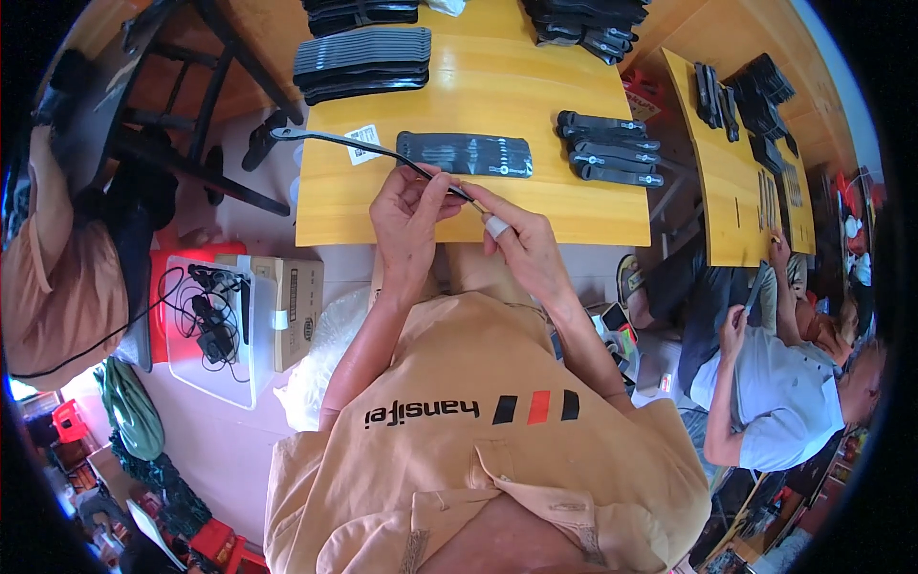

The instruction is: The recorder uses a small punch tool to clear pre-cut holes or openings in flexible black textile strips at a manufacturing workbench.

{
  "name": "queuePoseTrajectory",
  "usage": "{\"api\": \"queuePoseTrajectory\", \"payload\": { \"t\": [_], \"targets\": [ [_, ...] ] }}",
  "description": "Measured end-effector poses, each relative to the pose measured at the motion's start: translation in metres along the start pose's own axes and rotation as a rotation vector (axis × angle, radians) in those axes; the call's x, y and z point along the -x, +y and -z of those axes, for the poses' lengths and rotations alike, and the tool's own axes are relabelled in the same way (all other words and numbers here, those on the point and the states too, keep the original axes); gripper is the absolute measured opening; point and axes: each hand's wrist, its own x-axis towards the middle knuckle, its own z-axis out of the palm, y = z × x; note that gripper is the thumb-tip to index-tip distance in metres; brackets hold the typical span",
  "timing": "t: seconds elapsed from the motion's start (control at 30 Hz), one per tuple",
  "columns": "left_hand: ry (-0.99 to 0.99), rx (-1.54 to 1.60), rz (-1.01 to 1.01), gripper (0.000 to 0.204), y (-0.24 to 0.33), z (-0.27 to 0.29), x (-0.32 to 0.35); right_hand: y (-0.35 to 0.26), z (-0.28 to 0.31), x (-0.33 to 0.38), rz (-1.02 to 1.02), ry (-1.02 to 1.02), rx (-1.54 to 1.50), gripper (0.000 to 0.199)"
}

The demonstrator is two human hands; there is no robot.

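A long, thin black strap (330,137) with a grey rounded end stretches out to the left above the table's near edge. My left hand (409,220) pinches it along its length between thumb and fingers. My right hand (524,241), with a white wrap round one finger, is closed on its near end, where a small brownish tip shows. Just beyond my hands lies a flat row of black straps (464,155) on the yellow table (516,215). A white printed label (362,143) lies left of that row.
Bundled black straps (609,148) lie at the table's right, with grey and black stacks (363,65) at the far left. A clear bin (212,330) of cables and a cardboard box (298,314) stand on the floor at left. Another person (775,397) works at right beside a second table (708,182).
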Motion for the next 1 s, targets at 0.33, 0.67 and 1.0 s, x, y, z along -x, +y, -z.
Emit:
{"api": "queuePoseTrajectory", "payload": {
  "t": [0.33,0.67,1.0],
  "targets": [
    [-0.012,-0.039,-0.050,0.016,-0.005,0.001,0.001,0.002,0.002,-0.001,-0.005,-0.011,-0.072,0.042],
    [-0.040,0.098,0.003,0.013,0.006,0.000,-0.005,-0.002,0.010,0.004,0.258,0.036,0.193,0.043],
    [-0.429,-0.207,0.142,0.010,0.043,-0.010,-0.016,-0.023,0.046,0.012,0.038,-0.169,0.027,0.036]
  ]
}}
